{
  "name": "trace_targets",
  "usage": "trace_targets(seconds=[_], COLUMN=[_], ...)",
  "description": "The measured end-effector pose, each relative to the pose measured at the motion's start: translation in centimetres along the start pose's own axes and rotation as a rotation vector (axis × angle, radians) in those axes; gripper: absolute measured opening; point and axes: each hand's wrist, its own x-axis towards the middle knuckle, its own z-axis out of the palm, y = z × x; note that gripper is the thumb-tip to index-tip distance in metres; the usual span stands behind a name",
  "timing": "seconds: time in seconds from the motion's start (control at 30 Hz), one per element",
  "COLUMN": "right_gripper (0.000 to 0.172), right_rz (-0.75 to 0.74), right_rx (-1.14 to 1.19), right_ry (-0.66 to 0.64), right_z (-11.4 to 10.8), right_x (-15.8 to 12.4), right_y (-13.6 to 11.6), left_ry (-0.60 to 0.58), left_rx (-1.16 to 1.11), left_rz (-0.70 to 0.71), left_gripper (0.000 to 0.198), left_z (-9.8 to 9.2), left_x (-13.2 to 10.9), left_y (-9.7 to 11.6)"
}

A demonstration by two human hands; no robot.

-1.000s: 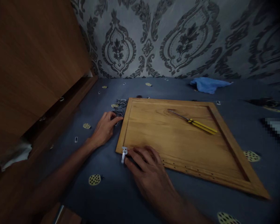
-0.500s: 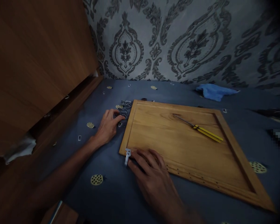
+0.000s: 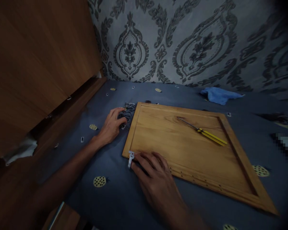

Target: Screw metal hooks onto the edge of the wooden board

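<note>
My left hand [image 3: 109, 125] reaches into a small pile of metal hardware [image 3: 129, 111] left of the framed wooden panel [image 3: 182, 140]. Its thumb and index finger are apart, with dark pieces between and under them. My right hand [image 3: 156, 179] rests over the panel's near left edge, fingers bent on the wood. Thumb and index finger grip a small silver metal bracket [image 3: 131, 158] with holes, at the panel's near left corner. A screwdriver [image 3: 211, 136] with a yellow handle lies on the panel, its shaft pointing to the far left.
The panel lies on a dark blue cloth [image 3: 103, 201] printed with pineapples. A blue rag [image 3: 219, 95] is at the back right, near a patterned wall [image 3: 158, 38]. Brown wooden furniture [image 3: 43, 64] stands on the left. Dark items [image 3: 276, 118] lie at far right.
My left fingers have spread slightly and moved further over the metal hardware. My right hand stays at the panel corner with the bracket. The view has shifted slightly.
</note>
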Motion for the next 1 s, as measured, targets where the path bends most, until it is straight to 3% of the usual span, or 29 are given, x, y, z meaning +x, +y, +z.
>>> trace_targets(seconds=[0.33,0.63,0.83,1.0], right_gripper=[0.025,0.035,0.04,0.038], right_rz=[-0.001,-0.001,-0.001,0.002], right_rx=[0.002,0.017,0.022,0.017], right_ry=[0.027,0.042,0.045,0.046], right_z=[-0.4,-0.4,-0.5,-0.4], right_x=[0.4,0.4,0.6,0.6], right_y=[-0.1,-0.1,-0.1,-0.2], left_ry=[-0.045,-0.023,-0.044,-0.012], left_rx=[0.035,0.06,0.081,0.128], left_rz=[0.087,0.079,0.075,0.085], left_gripper=[0.014,0.047,0.051,0.041], left_z=[-0.5,0.7,0.9,0.2], left_x=[-0.9,-0.4,-0.5,-0.2], left_y=[0.6,0.8,0.3,0.2])
